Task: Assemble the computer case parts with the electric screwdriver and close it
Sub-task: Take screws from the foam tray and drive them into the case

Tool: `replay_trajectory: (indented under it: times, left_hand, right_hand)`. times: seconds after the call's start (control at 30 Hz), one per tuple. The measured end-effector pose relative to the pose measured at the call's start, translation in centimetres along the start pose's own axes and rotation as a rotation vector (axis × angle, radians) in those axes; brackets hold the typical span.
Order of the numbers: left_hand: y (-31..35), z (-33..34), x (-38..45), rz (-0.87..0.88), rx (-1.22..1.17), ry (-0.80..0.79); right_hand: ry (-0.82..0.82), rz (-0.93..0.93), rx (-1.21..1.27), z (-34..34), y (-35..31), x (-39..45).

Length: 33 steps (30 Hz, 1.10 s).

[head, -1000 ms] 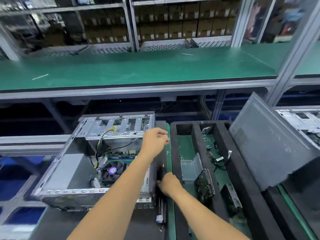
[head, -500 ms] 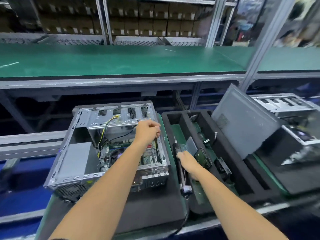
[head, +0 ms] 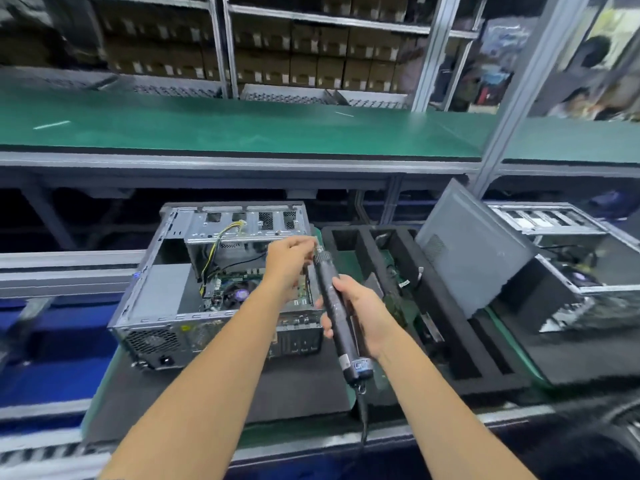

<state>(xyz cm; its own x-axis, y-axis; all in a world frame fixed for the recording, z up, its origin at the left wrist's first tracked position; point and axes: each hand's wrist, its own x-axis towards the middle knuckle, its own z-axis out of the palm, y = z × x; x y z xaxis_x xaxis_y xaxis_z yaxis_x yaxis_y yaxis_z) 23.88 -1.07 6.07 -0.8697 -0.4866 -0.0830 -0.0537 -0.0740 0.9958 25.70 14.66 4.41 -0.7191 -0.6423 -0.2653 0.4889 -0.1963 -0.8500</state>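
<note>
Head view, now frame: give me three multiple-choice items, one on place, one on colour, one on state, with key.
1. Where is the grey side panel?
A. leaning at the black foam tray's right
B. on the open metal computer case
C. in the left hand

2. The upper shelf mat is:
A. blue
B. green
C. red

3. The black electric screwdriver is:
A. lying in the tray
B. gripped by the right hand
C. hanging overhead

Key: 1A, it stands tilted there; 2B, plainly green; 3B, fingers wrap its barrel.
</note>
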Motion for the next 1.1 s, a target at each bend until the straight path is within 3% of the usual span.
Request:
replay_trajectory:
  times: [0.23,0.47,0.73,0.87,1.1]
  left_hand:
    - [-0.2,-9.0,-3.8,-0.025,-0.142,0.235]
    - [-0.7,-16.6,-6.2,-0.003,-0.282,0.421]
    - [-1.6,-23.8,-9.1,-0.120,-0.459,0.191]
    - [-2.2,-25.2,-10.1,-0.206,-0.367,0.056]
    - [-2.0,-25.4,-10.5,-0.183,-0.591,0.223]
  right_hand:
    - [-0.296,0.084,-0.085,6.4,4.1,-1.8]
    - [-0.348,0.068,-0.163,12.5,8.7,-3.2]
    - [-0.316,0.105,-0.183,18.1,13.7,-3.3]
    - [-0.331,0.106,-0.210,19.8,15.5,-3.7]
    - [-0.297,0.078,-0.250,20.8,16.3,-3.9]
